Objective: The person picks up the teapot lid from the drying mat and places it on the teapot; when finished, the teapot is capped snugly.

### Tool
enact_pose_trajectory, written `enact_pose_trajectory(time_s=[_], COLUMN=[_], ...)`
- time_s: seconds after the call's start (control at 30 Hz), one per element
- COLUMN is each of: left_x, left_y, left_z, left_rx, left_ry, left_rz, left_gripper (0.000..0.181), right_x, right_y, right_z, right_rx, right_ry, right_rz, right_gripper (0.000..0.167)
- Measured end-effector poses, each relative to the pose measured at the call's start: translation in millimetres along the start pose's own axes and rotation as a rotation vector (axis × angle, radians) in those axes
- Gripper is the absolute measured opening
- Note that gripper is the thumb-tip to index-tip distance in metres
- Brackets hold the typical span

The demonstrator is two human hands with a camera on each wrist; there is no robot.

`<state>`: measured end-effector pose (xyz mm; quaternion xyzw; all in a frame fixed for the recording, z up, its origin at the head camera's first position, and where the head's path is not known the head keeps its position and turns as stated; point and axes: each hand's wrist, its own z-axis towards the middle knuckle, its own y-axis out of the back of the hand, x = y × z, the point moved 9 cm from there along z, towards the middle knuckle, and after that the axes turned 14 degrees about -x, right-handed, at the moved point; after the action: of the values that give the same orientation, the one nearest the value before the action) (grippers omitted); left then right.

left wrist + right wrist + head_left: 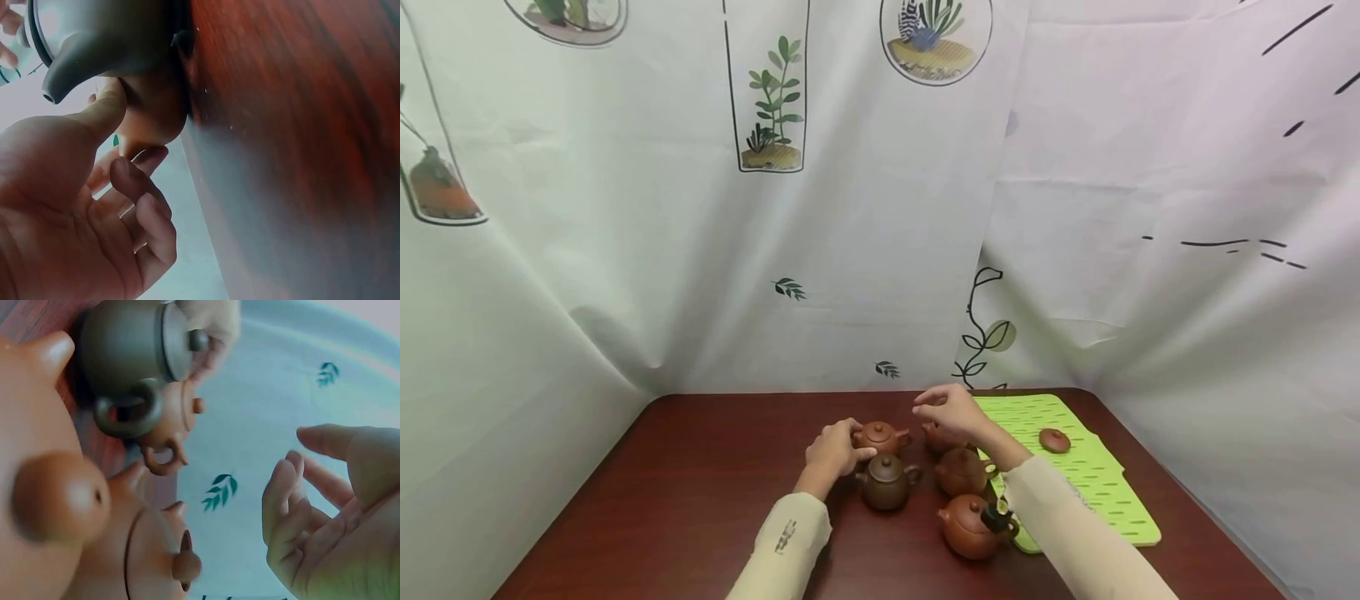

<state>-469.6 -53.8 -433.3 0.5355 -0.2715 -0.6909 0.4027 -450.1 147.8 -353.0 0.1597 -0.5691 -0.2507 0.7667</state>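
Observation:
My left hand (833, 450) grips a small reddish-brown clay teapot (878, 437) at the table's back, its thumb on the near side and fingers by the spout. A dark brown teapot (886, 486) stands just in front of it, close to the thumb in the left wrist view. Raised above a reddish teapot (938, 442) is my right hand (951, 408), fingers loosely bent around nothing. That teapot's rim looks uncovered in the right wrist view, and the hand partly hides it in the head view. A round clay lid (1055, 440) lies on the green mat (1097, 487).
Two more lidded clay teapots, a brown one (958, 473) and a larger orange-brown one (964, 529), stand in a row toward the front, beside the right forearm. The dark red table (715, 500) ends at a white printed curtain (865, 233).

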Motion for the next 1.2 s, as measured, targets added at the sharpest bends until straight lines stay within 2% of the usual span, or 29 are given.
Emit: enact_pose_trajectory(time_s=[0.13, 0.33, 0.57, 0.8, 1.0, 1.2], left_x=[-1.8, -5.8, -11.7, -9.7, -34.2, -63.7], left_y=[0.9, 5.8, 5.1, 9.2, 14.7, 11.0], left_z=[-1.7, -1.5, -1.7, 3.0, 3.2, -1.8], left_rx=[-0.010, -0.031, 0.002, 0.024, 0.008, 0.027], left_ry=[-0.024, -0.035, -0.067, 0.019, -0.029, -0.066], left_rz=[0.018, 0.042, 0.087, 0.003, -0.071, -0.130], left_gripper=[0.053, 0.053, 0.053, 0.056, 0.056, 0.051], right_x=[-7, -17, -28, -41, -61, -77], right_y=[14, 32, 44, 61, 82, 97], right_z=[-4.5, -6.9, -13.2, -18.8, -22.3, -26.7], right_rx=[0.031, 0.024, -0.002, -0.026, -0.068, -0.079], right_ry=[-0.048, -0.096, -0.134, -0.140, -0.174, -0.198], right_rz=[0.036, 0.049, 0.056, 0.037, 0.014, 0.006], right_gripper=[0.021, 0.022, 0.028, 0.035, 0.035, 0.040])
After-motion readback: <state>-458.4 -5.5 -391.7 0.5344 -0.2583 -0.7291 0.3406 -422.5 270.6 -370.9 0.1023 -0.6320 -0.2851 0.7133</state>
